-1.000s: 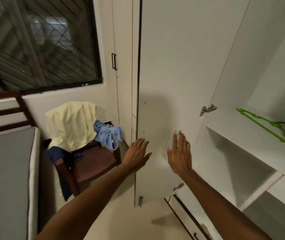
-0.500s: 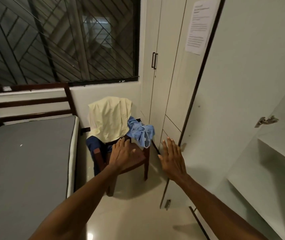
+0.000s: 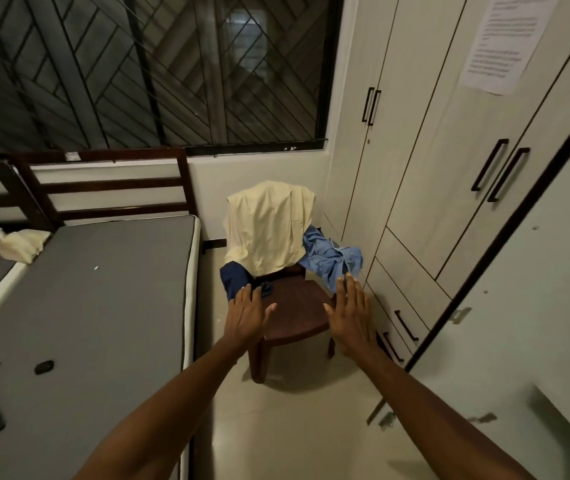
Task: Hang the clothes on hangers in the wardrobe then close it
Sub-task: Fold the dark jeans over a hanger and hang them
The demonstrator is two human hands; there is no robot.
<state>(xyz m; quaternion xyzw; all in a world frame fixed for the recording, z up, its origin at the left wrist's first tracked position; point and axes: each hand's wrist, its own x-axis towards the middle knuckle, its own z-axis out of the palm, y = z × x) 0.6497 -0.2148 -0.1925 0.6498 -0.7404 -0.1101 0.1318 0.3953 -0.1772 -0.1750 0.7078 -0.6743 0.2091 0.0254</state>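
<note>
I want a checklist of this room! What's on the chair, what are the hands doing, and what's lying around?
Surface: brown chair, seat mostly bare.
Job's things: cream garment draped over the chair back; light blue shirt hanging off its right side; dark blue garment on its left; wardrobe door open at right.
Clutter: small dark and white items on the grey mattress.
Hands: left hand and right hand flat-fingered, holding nothing, in front of the chair.
Cables: nothing seen.
Surroundings: barred window, closed cupboards with a paper notice.
</note>
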